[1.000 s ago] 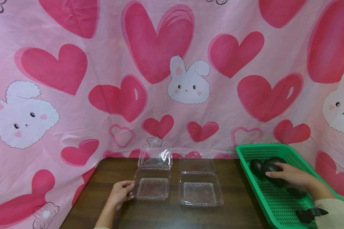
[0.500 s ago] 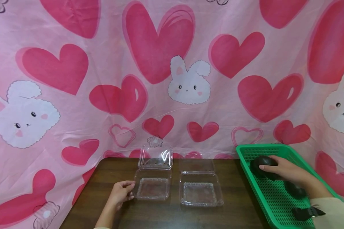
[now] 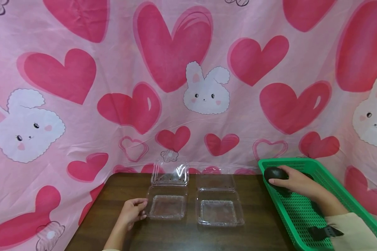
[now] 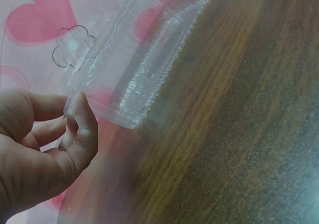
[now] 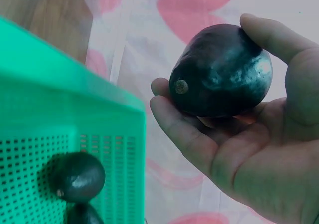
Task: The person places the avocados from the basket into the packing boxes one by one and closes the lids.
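My left hand (image 3: 132, 213) is at the left edge of an open clear plastic clamshell box (image 3: 167, 217). Thumb and finger pinch the rim of that box (image 4: 144, 67) in the left wrist view. My right hand (image 3: 298, 183) holds a dark, glossy avocado (image 3: 274, 175) over the left rim of the green basket (image 3: 287, 161). The right wrist view shows fingers and thumb around this avocado (image 5: 222, 72), its round stem scar facing the camera. Below it in the basket lie more avocados (image 5: 79, 176), partly hidden by my hand and arm in the head view.
A second clear clamshell box (image 3: 220, 223) stands open to the right of the first, both lids raised toward the back. The brown wooden table (image 3: 254, 230) meets a pink heart-patterned cloth (image 3: 204, 132) behind. A black strap (image 3: 323, 232) is on my right wrist.
My right hand has lifted an avocado from among the others and carried it left to the basket's rim. The left hand has stayed at the box edge.
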A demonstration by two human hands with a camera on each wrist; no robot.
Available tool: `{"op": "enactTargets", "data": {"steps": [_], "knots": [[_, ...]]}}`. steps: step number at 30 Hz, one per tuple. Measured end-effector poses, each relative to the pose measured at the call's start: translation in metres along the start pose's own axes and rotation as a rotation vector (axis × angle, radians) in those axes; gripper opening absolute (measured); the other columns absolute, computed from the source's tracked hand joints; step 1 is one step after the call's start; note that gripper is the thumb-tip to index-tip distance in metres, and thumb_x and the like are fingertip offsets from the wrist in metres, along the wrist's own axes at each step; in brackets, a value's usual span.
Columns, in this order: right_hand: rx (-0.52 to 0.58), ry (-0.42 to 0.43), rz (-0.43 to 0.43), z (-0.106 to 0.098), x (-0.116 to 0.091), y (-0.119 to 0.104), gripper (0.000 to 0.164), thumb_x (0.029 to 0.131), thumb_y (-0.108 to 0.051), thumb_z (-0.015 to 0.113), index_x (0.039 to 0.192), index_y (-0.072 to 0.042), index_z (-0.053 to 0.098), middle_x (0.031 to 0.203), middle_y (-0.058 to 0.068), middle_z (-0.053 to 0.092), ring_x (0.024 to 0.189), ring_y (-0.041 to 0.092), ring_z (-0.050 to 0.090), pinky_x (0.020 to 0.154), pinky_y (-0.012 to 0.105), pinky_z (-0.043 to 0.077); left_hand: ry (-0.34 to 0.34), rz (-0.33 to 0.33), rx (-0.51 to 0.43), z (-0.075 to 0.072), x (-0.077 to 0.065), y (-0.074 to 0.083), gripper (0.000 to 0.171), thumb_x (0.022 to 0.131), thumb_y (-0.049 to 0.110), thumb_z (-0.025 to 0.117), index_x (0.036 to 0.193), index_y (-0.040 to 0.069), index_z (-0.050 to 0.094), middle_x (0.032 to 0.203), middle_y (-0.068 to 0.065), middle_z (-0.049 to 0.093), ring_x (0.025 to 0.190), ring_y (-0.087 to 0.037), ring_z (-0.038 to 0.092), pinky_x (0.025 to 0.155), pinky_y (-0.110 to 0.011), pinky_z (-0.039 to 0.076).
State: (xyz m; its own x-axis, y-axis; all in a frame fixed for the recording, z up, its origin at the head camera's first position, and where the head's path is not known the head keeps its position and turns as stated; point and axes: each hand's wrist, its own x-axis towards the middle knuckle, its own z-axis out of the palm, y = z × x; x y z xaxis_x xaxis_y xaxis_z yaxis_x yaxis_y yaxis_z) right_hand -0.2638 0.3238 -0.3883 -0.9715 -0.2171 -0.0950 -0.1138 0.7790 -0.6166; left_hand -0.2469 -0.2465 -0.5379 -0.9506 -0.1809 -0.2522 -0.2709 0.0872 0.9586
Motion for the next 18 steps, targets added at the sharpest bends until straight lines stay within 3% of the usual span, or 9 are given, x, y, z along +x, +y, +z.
{"op": "enactTargets", "data": {"steps": [9,18], "knots": [[0.042,-0.001,-0.016,0.011,0.004,-0.024,0.076,0.089,-0.045,0.064,0.139,0.004,0.036,0.129,0.028,0.050,0.103,0.032,0.055,0.072,0.040,0.056,-0.004,0.004,-0.008,-0.001,0.001,-0.001,0.030,0.095,0.006,0.057,0.118,-0.013,0.059,0.090,-0.011,0.057,0.063,-0.013,0.052,0.055,-0.025,0.054],[0.118,-0.039,-0.010,0.028,0.016,-0.041,0.080,0.088,-0.047,0.065,0.142,0.002,0.033,0.133,0.025,0.048,0.107,0.030,0.056,0.077,0.041,0.057,-0.010,0.002,-0.010,-0.002,0.002,-0.002,0.029,0.095,0.006,0.057,0.118,-0.012,0.060,0.088,-0.010,0.057,0.062,-0.014,0.052,0.055,-0.026,0.055]]}}
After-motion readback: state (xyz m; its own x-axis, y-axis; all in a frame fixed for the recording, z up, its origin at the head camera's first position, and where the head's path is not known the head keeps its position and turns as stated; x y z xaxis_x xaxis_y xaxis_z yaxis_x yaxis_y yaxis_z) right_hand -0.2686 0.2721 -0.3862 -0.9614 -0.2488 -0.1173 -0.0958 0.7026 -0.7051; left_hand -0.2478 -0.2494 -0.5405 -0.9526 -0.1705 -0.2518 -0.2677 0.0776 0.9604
